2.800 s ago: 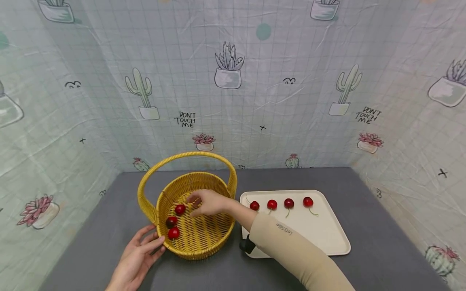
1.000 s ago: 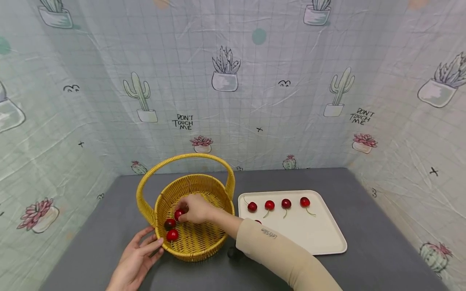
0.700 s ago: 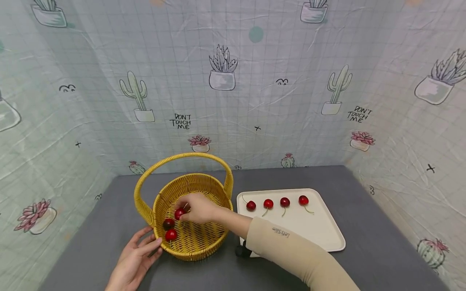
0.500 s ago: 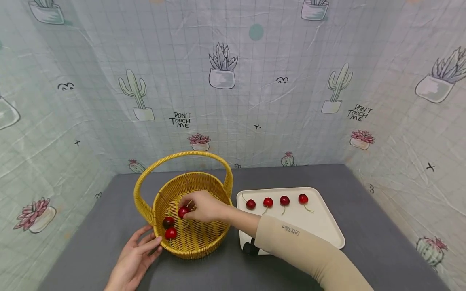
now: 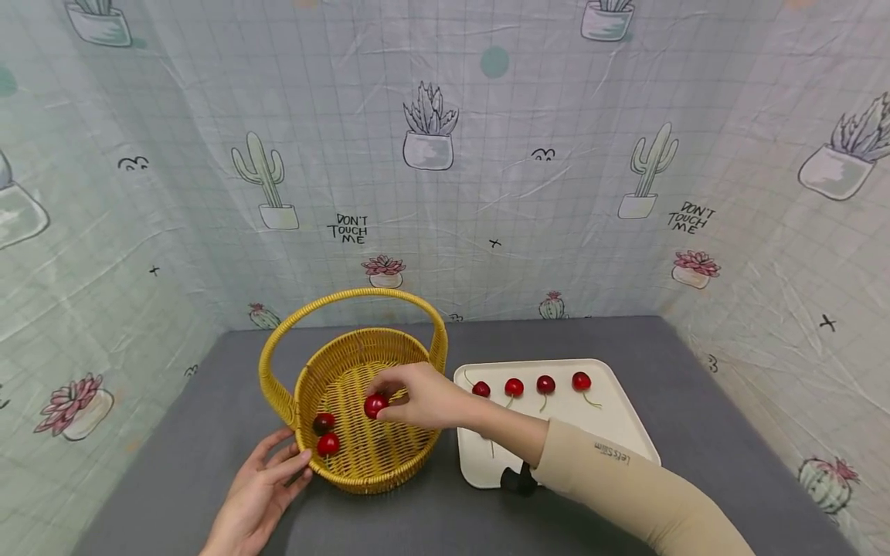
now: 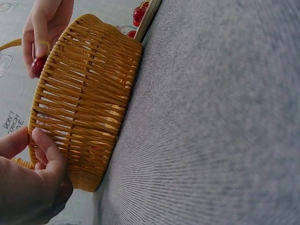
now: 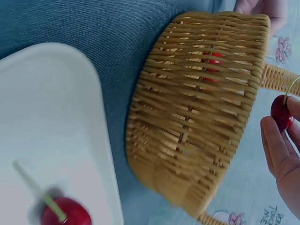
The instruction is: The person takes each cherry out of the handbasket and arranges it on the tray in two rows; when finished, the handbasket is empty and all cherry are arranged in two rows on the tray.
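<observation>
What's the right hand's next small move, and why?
Probably carry the pinched cherry over the basket rim toward the tray: the right hand holds it above rim height, and four other cherries sit in a row along the tray's far side.

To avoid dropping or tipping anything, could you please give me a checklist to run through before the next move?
1. Held cherry secure: ok, pinched between thumb and fingers of the right hand.
2. Held cherry raised above the rim: ok, both wrist views show it beyond the rim's edge.
3. Yellow wicker basket steadied: ok, the left hand holds its rim.
4. Basket emptied of other cherries: not ok, a darker cherry and a red cherry lie inside.
5. Whole surface of the cream tray visible from above: not ok, the right forearm covers part.
</observation>
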{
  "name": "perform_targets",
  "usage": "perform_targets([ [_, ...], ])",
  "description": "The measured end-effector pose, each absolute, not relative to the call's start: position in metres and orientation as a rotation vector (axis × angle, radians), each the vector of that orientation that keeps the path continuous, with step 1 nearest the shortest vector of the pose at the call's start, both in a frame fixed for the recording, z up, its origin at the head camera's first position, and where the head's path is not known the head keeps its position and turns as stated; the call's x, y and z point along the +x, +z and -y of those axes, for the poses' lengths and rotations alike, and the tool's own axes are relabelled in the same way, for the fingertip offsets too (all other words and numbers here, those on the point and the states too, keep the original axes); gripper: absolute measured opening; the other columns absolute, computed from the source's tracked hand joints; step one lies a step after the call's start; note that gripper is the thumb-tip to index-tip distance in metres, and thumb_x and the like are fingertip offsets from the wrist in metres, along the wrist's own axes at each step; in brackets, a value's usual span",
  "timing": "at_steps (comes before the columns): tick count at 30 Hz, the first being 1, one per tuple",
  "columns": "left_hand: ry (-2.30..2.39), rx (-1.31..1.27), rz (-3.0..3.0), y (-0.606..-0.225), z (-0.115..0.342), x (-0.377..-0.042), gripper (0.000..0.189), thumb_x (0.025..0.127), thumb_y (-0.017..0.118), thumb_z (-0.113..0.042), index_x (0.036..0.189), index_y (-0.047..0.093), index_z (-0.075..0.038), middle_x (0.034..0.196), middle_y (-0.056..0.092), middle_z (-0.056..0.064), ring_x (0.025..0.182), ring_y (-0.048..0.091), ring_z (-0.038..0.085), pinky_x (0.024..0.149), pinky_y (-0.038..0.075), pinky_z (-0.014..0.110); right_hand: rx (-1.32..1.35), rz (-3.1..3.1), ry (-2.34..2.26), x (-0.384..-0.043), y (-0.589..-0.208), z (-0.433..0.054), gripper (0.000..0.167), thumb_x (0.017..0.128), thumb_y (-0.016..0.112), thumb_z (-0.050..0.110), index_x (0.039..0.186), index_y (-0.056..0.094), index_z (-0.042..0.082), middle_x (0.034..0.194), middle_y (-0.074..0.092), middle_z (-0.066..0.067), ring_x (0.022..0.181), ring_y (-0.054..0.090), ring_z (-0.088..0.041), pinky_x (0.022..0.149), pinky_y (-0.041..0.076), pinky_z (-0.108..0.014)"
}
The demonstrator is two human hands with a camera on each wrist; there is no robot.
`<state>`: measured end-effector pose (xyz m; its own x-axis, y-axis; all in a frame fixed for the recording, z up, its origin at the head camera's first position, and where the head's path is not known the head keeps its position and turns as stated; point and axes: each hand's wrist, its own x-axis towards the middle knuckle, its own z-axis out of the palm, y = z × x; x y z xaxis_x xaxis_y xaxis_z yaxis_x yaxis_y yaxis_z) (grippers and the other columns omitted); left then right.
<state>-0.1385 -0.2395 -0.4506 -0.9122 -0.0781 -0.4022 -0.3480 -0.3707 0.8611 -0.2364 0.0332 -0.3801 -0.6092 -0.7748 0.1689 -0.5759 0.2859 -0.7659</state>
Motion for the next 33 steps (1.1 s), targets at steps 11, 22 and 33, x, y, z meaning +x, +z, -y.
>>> perform_targets([
  [11,2.408,-0.59,-1.623,-0.45,0.241,-0.139,0.046,0.105,0.058,-0.002,0.139,0.032,-0.018,0.11,0.054,0.0,0.094,0.062,0.011,0.086,0.056,0.031,-1.139,-2.315,-1.337,-0.23,-0.377,-0.073,0.03,0.095,0.076,0.007,0.123,0.069,0.007,0.111,0.07,0.004,0.105,0.065,-0.006,0.086,0.058,-0.026],
  [22,2.419,-0.602,-1.613,-0.452,0.239,-0.137,0.044,0.105,0.057,-0.002,0.139,0.034,-0.018,0.109,0.055,-0.001,0.093,0.064,0.011,0.086,0.056,0.03,-1.016,-2.315,-1.434,-0.224,-0.366,-0.117,0.027,0.095,0.076,0.007,0.12,0.07,0.012,0.112,0.069,0.004,0.108,0.064,-0.013,0.09,0.058,-0.028],
  [33,2.433,-0.616,-1.602,-0.451,0.238,-0.136,0.045,0.104,0.06,-0.003,0.138,0.034,-0.019,0.111,0.053,0.0,0.094,0.063,0.011,0.086,0.056,0.031,-0.896,-2.409,-1.447,-0.221,-0.376,-0.156,0.026,0.095,0.076,0.009,0.12,0.07,0.011,0.117,0.069,-0.001,0.109,0.066,-0.021,0.088,0.058,-0.029],
])
